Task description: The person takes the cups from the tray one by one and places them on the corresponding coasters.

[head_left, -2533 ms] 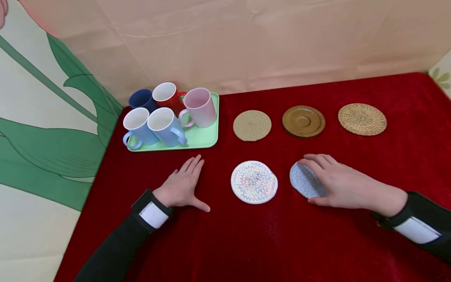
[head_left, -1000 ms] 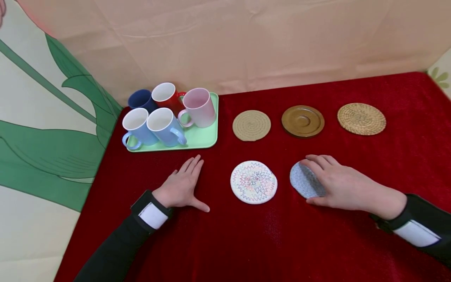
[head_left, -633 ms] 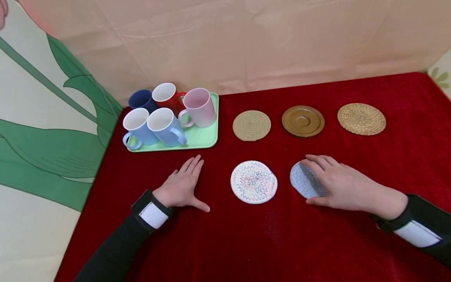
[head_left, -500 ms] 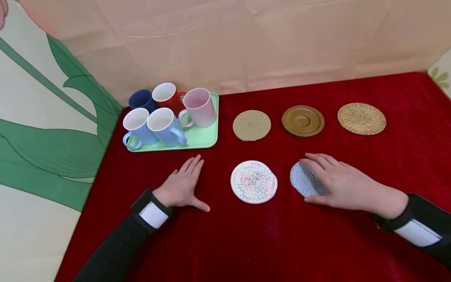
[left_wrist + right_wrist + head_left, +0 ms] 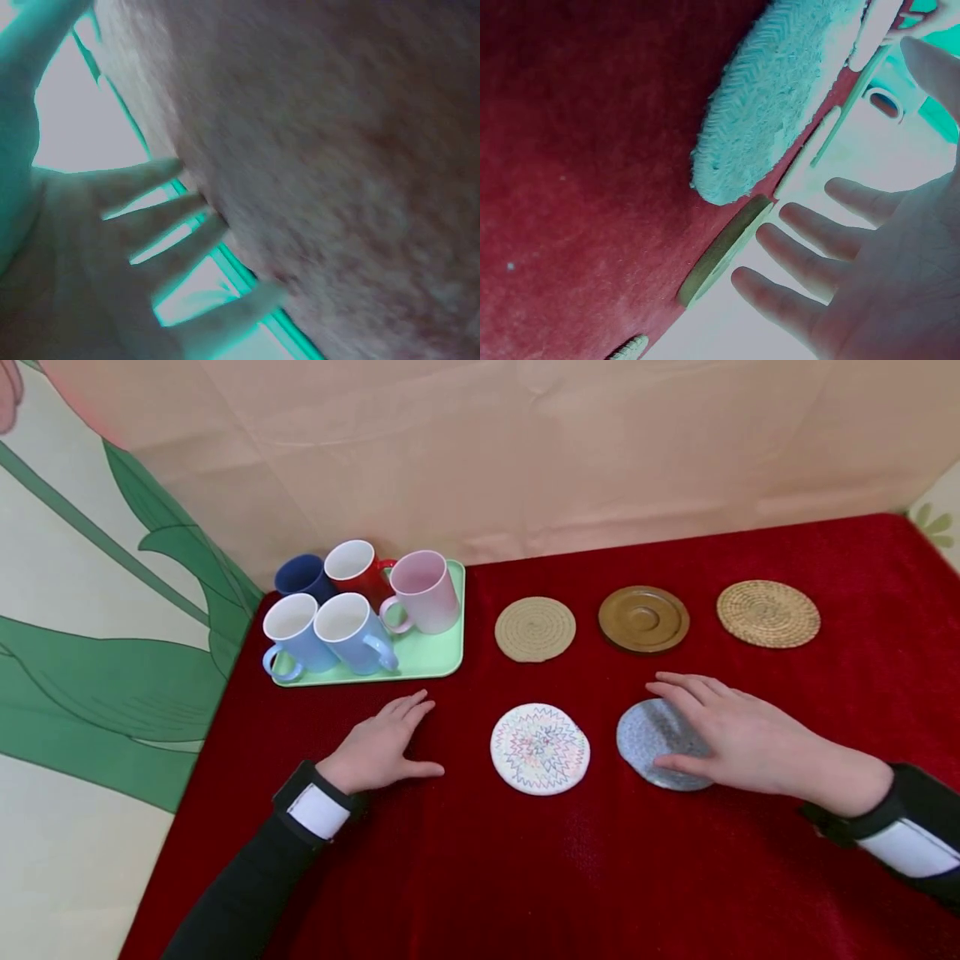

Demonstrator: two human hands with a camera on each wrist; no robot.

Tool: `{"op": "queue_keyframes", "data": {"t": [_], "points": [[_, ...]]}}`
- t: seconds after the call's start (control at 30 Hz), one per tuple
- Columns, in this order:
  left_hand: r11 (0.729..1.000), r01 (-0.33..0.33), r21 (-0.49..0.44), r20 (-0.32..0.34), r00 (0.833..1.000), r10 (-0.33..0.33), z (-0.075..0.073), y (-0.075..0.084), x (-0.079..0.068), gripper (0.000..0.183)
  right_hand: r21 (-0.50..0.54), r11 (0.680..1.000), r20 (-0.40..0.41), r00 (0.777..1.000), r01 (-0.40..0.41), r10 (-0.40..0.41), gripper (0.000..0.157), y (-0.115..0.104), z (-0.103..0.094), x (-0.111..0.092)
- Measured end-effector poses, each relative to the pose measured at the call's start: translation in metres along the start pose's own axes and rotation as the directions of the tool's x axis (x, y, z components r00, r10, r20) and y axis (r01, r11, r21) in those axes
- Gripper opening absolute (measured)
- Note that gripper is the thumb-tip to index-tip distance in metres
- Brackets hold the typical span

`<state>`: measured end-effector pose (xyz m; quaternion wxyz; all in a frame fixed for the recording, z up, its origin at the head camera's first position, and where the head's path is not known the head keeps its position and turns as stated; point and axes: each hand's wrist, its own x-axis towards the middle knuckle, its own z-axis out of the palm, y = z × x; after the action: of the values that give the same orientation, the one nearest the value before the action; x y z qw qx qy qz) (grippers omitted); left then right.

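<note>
My right hand (image 5: 750, 735) hovers over the right part of a round grey-blue felt coaster (image 5: 651, 745), fingers spread. In the right wrist view a gap shows between those fingers and the coaster (image 5: 772, 105), which lies flat on the red cloth. Left of it lies a white coaster (image 5: 540, 749) with zigzag stitching, touched by neither hand. My left hand (image 5: 375, 747) is over the cloth in front of the green tray, with thumb and fingers apart and nothing held. In the left wrist view its fingertips (image 5: 270, 294) are right at the cloth.
On the green tray (image 5: 442, 656) at the back left stand several mugs: navy (image 5: 303, 578), red (image 5: 358, 568), pink (image 5: 426, 597) and two light blue ones (image 5: 356, 635). A coiled beige coaster (image 5: 535, 629), a brown wooden coaster (image 5: 643, 620) and a woven straw coaster (image 5: 768, 614) form the back row.
My right hand has lifted off the grey-blue coaster and shifted slightly right, uncovering more of it. The left hand has turned a little, its thumb moving up. Mugs and coasters have stayed put.
</note>
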<state>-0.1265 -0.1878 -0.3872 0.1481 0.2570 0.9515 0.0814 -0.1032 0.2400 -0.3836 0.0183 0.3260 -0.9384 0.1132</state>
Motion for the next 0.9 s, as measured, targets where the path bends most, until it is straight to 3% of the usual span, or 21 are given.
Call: {"op": "queue_keyframes", "data": {"t": [0.1,0.17,0.23,0.3,0.37,0.4,0.5,0.57,0.6,0.63,0.67,0.73,0.9], "points": [[0.994,0.006,-0.113,-0.128,0.992,-0.020,-0.001,-0.006,0.002,0.068,0.012,1.000,-0.008,1.000,-0.003,0.003,0.081,0.000,0.000,-0.001],[0.971,0.007,-0.239,-0.209,0.976,-0.058,-0.002,-0.009,0.002,0.054,0.020,1.000,-0.020,1.000,-0.002,0.003,0.080,0.001,-0.001,-0.001],[0.924,-0.007,-0.382,-0.288,0.951,-0.112,-0.003,-0.011,0.003,0.040,0.023,1.000,-0.034,0.999,-0.003,0.003,0.079,0.001,-0.001,-0.002],[0.847,-0.033,-0.530,-0.363,0.912,-0.192,-0.005,-0.013,0.003,0.029,0.026,1.000,-0.046,0.999,-0.005,0.006,0.078,0.002,-0.002,-0.003],[0.738,-0.070,-0.671,-0.413,0.862,-0.294,-0.008,-0.014,0.004,0.021,0.027,1.000,-0.053,0.999,-0.010,0.012,0.077,0.002,-0.003,-0.003],[0.663,-0.087,-0.743,-0.415,0.838,-0.355,-0.009,-0.014,0.004,0.019,0.029,0.999,-0.055,0.998,-0.014,0.016,0.076,0.002,-0.003,-0.003],[0.384,-0.153,-0.910,-0.352,0.774,-0.526,-0.013,-0.012,0.004,0.018,0.031,0.999,-0.063,0.998,-0.025,0.027,0.076,0.003,-0.004,-0.004],[0.201,-0.189,-0.961,-0.274,0.747,-0.606,-0.015,-0.012,0.004,0.017,0.032,0.999,-0.069,0.997,-0.031,0.033,0.075,0.004,-0.005,-0.004],[0.134,-0.203,-0.970,-0.242,0.739,-0.629,-0.016,-0.011,0.004,0.017,0.033,0.999,-0.071,0.997,-0.033,0.035,0.075,0.004,-0.005,-0.005],[0.087,-0.209,-0.974,-0.215,0.732,-0.646,-0.016,-0.011,0.005,0.017,0.033,0.999,-0.073,0.997,-0.035,0.037,0.074,0.004,-0.005,-0.005],[0.054,-0.213,-0.976,-0.196,0.729,-0.656,-0.017,-0.011,0.005,0.016,0.034,0.999,-0.074,0.996,-0.037,0.040,0.074,0.004,-0.005,-0.005],[0.020,-0.212,-0.977,-0.172,0.729,-0.663,-0.017,-0.011,0.008,0.018,0.035,0.999,-0.075,0.996,-0.041,0.044,0.074,0.004,-0.004,-0.005],[0.010,-0.200,-0.980,-0.159,0.746,-0.646,-0.018,-0.011,0.016,0.032,0.038,0.998,-0.079,0.996,-0.046,0.049,0.074,0.005,-0.004,-0.005]]}}
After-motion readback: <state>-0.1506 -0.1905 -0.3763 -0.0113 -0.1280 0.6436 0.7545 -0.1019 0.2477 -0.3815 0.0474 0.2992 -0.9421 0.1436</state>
